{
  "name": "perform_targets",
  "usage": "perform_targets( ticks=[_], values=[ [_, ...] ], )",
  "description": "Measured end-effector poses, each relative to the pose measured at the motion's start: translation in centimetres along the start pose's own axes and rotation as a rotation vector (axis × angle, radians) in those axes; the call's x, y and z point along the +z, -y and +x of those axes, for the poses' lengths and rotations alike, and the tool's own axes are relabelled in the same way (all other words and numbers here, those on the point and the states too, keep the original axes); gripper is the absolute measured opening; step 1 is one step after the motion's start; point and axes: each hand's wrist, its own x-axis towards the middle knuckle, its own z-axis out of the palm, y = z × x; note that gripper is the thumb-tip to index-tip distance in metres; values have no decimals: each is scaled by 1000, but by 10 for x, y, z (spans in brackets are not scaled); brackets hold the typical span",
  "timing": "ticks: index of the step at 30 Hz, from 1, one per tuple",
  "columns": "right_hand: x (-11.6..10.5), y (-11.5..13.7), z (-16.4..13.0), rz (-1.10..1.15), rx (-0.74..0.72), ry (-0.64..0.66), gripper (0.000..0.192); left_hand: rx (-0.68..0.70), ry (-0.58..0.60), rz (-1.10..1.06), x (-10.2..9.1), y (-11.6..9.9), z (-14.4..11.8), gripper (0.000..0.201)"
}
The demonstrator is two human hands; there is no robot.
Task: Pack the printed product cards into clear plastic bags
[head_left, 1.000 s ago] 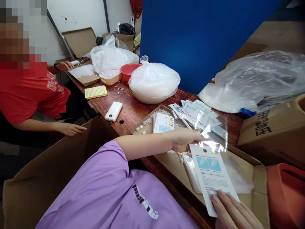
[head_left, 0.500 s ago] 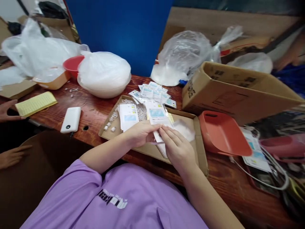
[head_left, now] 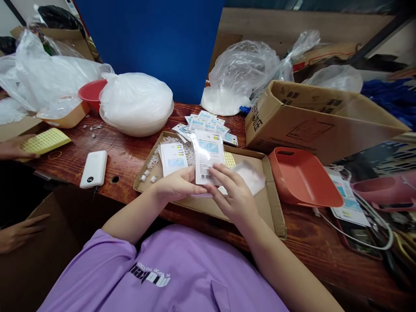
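Note:
Both my hands hold a clear plastic packet with a white and light-blue printed card (head_left: 208, 151) inside, tilted up with its barcode near my fingers. My left hand (head_left: 177, 184) is closed on its lower left side. The fingers of my right hand (head_left: 234, 190) press on its lower right corner. Under my hands lies a shallow cardboard tray (head_left: 274, 208). A stack of white cards (head_left: 173, 161) rests in it at the left, among small white plastic pieces (head_left: 150, 167). Clear plastic sleeves (head_left: 249, 175) lie at its right. Behind the tray is a pile of filled packets (head_left: 208, 121).
An orange bin (head_left: 305, 180) and an open cardboard box (head_left: 312, 125) stand at the right. A white bowl with a stuffed plastic bag (head_left: 136, 102) sits behind left. Nearby are a white power bank (head_left: 94, 169) and another person's hand (head_left: 13, 148) on a yellow sheet (head_left: 47, 141).
My hands have shifted apart slightly, and the packet now stands more upright, showing more of its printed face. The other person's hand has moved over the yellow sheet.

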Motion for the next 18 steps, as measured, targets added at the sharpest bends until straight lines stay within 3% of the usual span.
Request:
perform_targets(
  ticks=[8,14,18],
  values=[
    [28,-1,23,9,-27,-23,26,75,-206,62,-15,0,-1,61],
    [57,-10,43,28,-69,-62,24,276,-183,63,-32,-3,3,67],
    [70,-23,56,60,-86,-55,24,251,-169,42,-43,-11,1,67]
  ],
)
